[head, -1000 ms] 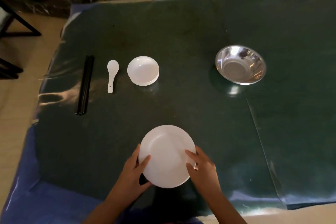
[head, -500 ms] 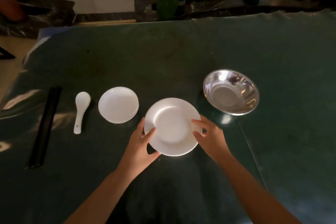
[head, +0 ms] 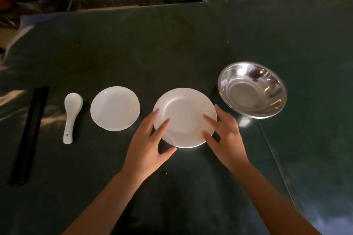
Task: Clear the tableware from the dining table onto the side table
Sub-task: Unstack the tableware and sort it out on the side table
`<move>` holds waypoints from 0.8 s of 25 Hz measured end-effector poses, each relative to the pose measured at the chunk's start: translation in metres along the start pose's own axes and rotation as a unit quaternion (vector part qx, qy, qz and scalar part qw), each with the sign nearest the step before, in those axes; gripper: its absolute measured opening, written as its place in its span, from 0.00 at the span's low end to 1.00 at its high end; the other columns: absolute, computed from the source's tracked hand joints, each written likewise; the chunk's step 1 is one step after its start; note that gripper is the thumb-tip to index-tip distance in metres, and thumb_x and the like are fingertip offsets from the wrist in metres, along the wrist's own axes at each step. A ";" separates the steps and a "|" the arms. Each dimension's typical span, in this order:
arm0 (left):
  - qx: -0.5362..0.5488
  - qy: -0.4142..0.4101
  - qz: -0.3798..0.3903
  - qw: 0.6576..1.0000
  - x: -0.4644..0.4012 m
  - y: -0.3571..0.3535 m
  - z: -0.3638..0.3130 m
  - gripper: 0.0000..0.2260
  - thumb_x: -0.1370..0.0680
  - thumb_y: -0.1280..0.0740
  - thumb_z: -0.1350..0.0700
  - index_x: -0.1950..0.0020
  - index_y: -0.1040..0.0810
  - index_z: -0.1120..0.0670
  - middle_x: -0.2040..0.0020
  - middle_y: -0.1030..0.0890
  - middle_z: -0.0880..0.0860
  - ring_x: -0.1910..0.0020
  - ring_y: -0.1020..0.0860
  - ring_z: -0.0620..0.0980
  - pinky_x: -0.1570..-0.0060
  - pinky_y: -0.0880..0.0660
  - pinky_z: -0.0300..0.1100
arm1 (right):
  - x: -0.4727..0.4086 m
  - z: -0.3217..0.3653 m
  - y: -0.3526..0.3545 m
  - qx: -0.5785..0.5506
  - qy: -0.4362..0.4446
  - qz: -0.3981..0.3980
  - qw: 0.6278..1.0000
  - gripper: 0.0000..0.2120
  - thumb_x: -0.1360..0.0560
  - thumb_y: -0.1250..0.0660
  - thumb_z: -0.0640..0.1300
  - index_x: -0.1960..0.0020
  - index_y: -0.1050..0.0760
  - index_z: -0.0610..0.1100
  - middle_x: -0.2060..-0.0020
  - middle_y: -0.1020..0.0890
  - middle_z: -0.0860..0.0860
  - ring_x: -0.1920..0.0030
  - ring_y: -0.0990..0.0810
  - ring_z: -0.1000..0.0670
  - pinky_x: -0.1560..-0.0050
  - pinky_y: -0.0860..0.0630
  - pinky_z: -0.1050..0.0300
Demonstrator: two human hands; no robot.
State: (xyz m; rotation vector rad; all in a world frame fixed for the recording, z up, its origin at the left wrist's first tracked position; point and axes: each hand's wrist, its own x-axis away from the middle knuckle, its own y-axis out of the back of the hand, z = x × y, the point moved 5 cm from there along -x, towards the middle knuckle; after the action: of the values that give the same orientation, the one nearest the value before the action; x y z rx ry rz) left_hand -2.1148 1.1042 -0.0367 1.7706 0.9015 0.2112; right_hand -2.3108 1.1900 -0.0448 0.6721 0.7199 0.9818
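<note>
The worktop [head: 172, 47], covered in a dark green cloth, carries one row of tableware. By my reading, the white plate [head: 184, 114] is being set down or released in that row, though the pictures alone cannot say whether this worktop is the dining table or the side table. The left hand [head: 147, 145] and the right hand [head: 226, 137] flank the plate, each grip open, with straight fingers [head: 162, 126] lying over the rim and nothing clasped.

The next move likely calls for both hands to draw clear without nudging the plate, then to go for another piece; the steel bowl, being light and slick, would want a two-sided hold.

Counted, largest first:
- one steel bowl [head: 252, 89], just beyond the right hand;
- one white plate, between the hands;
- one smaller white dish [head: 115, 108], just left of the left hand;
- one pair of black chopsticks [head: 28, 135], far left;
- one white spoon [head: 71, 115], between dish and chopsticks.
</note>
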 end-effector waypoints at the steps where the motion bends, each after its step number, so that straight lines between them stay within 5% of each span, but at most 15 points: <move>1: -0.019 -0.048 -0.010 0.999 -0.001 0.000 -0.007 0.28 0.34 0.25 0.48 0.36 0.27 0.54 0.35 0.25 0.58 0.36 0.28 0.54 0.38 0.31 0.49 | 0.008 0.008 0.001 0.041 0.080 -0.005 0.996 0.17 0.29 0.29 0.46 0.41 0.22 0.46 0.34 0.27 0.43 0.34 0.30 0.41 0.38 0.31 0.49; 5: -0.049 -0.142 0.002 0.989 -0.003 -0.007 -0.022 0.14 0.35 0.23 0.57 0.51 0.19 0.56 0.53 0.17 0.52 0.52 0.19 0.53 0.47 0.23 0.48 | 0.017 0.016 -0.003 0.167 0.260 0.041 0.950 0.15 0.30 0.28 0.47 0.45 0.19 0.46 0.44 0.18 0.49 0.39 0.22 0.48 0.35 0.32 0.38; 9: -0.032 -0.144 0.014 0.989 -0.008 -0.007 -0.020 0.13 0.36 0.23 0.60 0.53 0.18 0.57 0.56 0.17 0.53 0.55 0.19 0.52 0.52 0.21 0.45 | 0.007 0.018 -0.001 0.169 0.320 0.034 0.932 0.13 0.33 0.25 0.42 0.49 0.18 0.44 0.49 0.15 0.49 0.47 0.17 0.48 0.43 0.22 0.48; 20: -0.064 -0.085 0.054 0.993 -0.041 0.002 -0.005 0.12 0.35 0.23 0.62 0.53 0.18 0.58 0.55 0.16 0.54 0.56 0.18 0.53 0.58 0.19 0.45 | -0.037 0.026 -0.009 0.146 0.296 0.060 0.942 0.15 0.36 0.23 0.41 0.50 0.17 0.41 0.53 0.14 0.48 0.51 0.16 0.47 0.49 0.19 0.51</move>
State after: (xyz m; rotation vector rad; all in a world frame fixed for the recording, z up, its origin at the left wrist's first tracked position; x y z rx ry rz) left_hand -2.1453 1.0802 -0.0214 1.6915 0.6583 0.1810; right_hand -2.2991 1.1485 -0.0280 0.6850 1.3882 1.2181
